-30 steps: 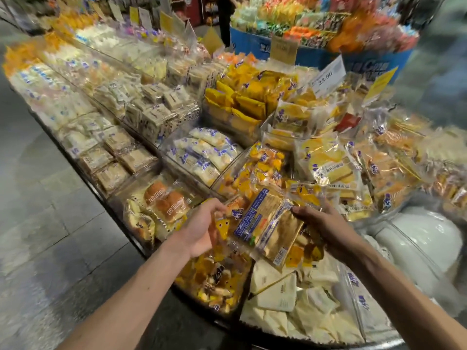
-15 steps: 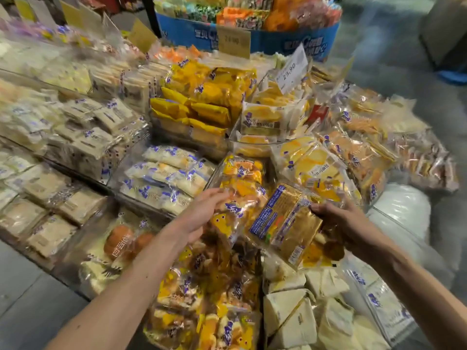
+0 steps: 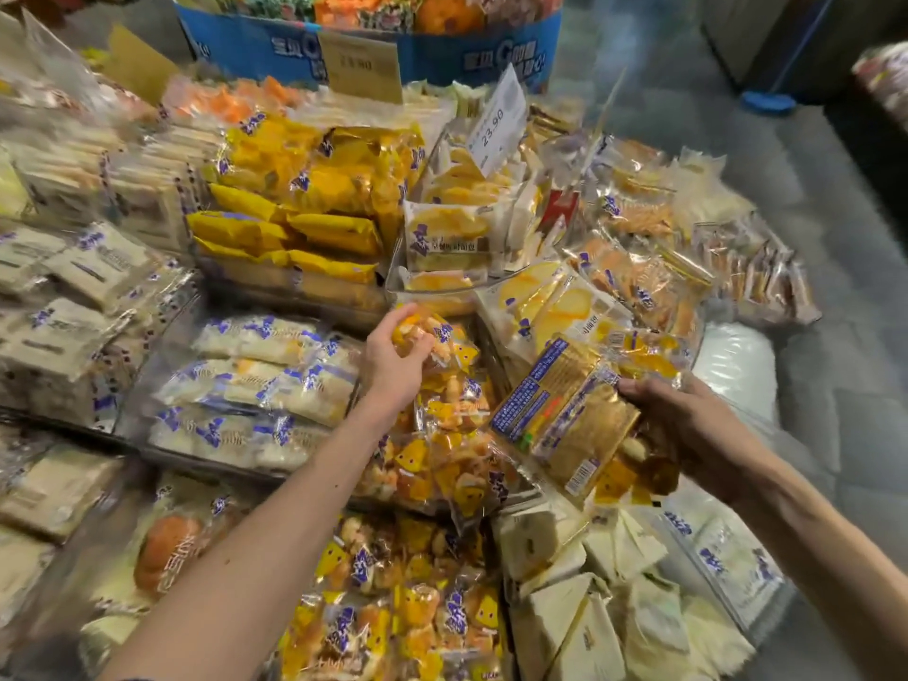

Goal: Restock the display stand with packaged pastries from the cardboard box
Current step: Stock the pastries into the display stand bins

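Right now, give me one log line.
left hand grips yellow pastry pack on display stand | right hand holds brown pastry packs | phase: restocking

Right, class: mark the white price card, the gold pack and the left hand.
white price card [image 3: 496,121], head view, printed face.
gold pack [image 3: 565,415], head view, its middle.
left hand [image 3: 393,358], head view, back of hand.

Your left hand [image 3: 393,356] grips a pastry pack [image 3: 437,336] at the far end of the middle row on the display stand [image 3: 73,424]. Your right hand [image 3: 688,425] holds the flat packs [image 3: 565,420] just right of that row, above the wedge packs [image 3: 589,607] at the stand's near edge. Left of your left hand lie the roll packs [image 3: 255,385]. Behind them sit the pillow packs [image 3: 295,238]. A price card [image 3: 496,120] stands behind your right hand, and a round bin [image 3: 344,46] stands beyond the far edge.
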